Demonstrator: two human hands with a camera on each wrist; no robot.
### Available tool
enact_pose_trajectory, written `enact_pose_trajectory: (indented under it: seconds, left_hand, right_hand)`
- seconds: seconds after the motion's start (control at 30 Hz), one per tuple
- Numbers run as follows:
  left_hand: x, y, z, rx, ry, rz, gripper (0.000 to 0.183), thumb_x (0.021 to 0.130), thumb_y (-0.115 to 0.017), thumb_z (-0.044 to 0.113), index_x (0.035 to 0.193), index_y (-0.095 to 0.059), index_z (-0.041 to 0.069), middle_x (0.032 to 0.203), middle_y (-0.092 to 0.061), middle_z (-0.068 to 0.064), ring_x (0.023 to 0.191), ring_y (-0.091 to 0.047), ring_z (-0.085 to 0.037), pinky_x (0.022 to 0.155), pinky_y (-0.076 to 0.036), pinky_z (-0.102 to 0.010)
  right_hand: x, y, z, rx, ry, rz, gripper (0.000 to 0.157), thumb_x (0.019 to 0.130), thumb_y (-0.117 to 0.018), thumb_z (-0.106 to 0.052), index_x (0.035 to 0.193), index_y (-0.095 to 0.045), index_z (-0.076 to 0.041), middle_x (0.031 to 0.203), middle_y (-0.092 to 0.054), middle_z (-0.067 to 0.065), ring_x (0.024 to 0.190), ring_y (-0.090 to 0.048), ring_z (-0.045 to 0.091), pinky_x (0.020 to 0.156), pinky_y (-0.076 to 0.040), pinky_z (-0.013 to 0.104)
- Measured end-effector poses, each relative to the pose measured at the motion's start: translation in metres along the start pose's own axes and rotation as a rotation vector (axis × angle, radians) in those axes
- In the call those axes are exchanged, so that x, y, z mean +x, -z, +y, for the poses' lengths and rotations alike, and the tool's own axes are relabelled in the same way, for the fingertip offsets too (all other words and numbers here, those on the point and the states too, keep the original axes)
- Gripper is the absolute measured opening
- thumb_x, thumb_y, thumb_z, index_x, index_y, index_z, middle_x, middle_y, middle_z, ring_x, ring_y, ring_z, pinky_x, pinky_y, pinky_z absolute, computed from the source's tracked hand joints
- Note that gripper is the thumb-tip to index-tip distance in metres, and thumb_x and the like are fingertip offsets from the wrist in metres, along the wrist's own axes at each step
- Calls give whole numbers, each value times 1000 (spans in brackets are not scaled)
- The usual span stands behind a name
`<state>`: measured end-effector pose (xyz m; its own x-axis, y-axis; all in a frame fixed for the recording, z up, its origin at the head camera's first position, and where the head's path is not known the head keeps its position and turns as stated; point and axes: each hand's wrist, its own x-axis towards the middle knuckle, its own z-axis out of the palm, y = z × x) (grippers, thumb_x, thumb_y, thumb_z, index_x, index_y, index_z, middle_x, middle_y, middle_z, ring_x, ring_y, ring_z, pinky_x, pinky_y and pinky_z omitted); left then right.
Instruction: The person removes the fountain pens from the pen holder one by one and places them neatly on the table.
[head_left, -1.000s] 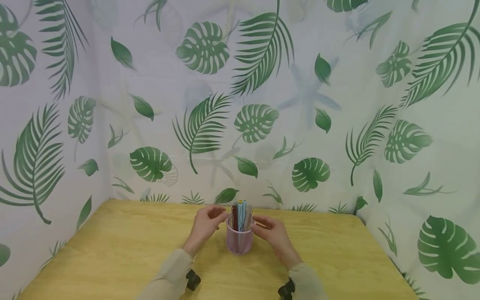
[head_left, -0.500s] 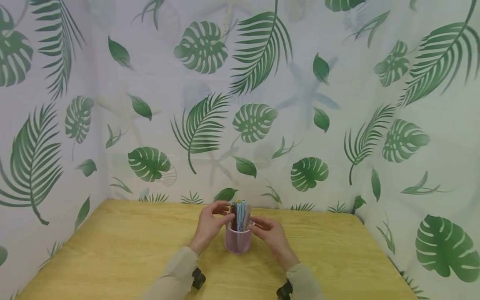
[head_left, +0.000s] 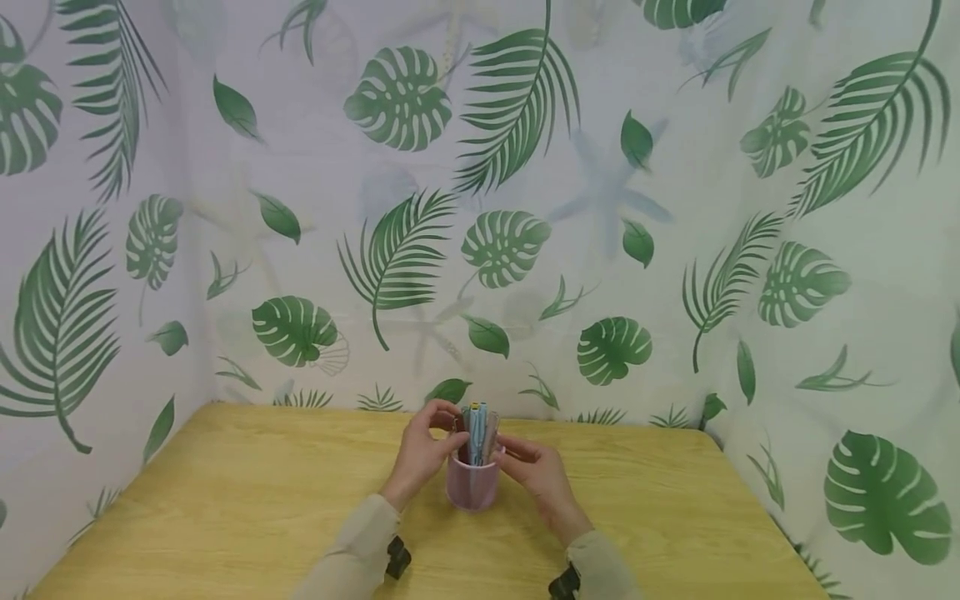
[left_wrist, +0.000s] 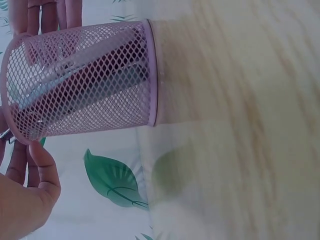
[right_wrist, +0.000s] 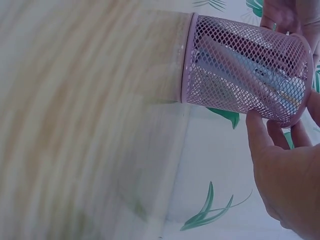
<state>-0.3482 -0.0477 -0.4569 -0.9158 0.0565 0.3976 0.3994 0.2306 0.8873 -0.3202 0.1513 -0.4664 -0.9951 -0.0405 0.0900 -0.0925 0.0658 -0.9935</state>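
A pink mesh pen holder (head_left: 472,489) stands upright on the table, packed with several pens (head_left: 477,437), light blue, dark red and clear. My left hand (head_left: 418,450) is at the holder's left rim, thumb and fingers pinching a pen at its upper part. In the left wrist view a shiny clip (left_wrist: 6,135) shows between those fingers. Opposite it, my right hand (head_left: 543,477) holds the holder by its right rim; one finger (right_wrist: 256,131) lies against the mesh in the right wrist view. The pens' lower ends show through the mesh (left_wrist: 90,80).
The wood-patterned table (head_left: 300,467) reaches back to a white curtain (head_left: 420,267) printed with green leaves. This cloth also hangs along both sides. Dark wrist devices (head_left: 397,557) sit at the sleeves.
My left hand has moved right and in to the pens, its thumb and fingers closing at the left side of the bunch. The right hand stays at the holder's right rim.
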Motion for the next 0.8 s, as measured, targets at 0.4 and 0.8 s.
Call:
enact_pose_trajectory:
  seconds: [0.4,0.8]
  left_hand:
    - [-1,6,-6,3,11,-41,30,86,-74,8,111,-61,20,99,-70,-6,94,-64,-20,73,-51,-33]
    - [3,10,-7,-22,17,-4,25,84,-77,10,107,-67,16,101,-74,-9,92,-70,-20,74,-55,-32]
  right_hand:
    - [-1,-2,-1,0,-3,2,41,88,-74,-12,125,-64,1,134,-60,19,124,-57,37,100,-51,42]
    - [0,-2,-1,-4,-12,8,42,88,-74,-15,126,-64,0,134,-60,18,125,-56,36,98,-52,40]
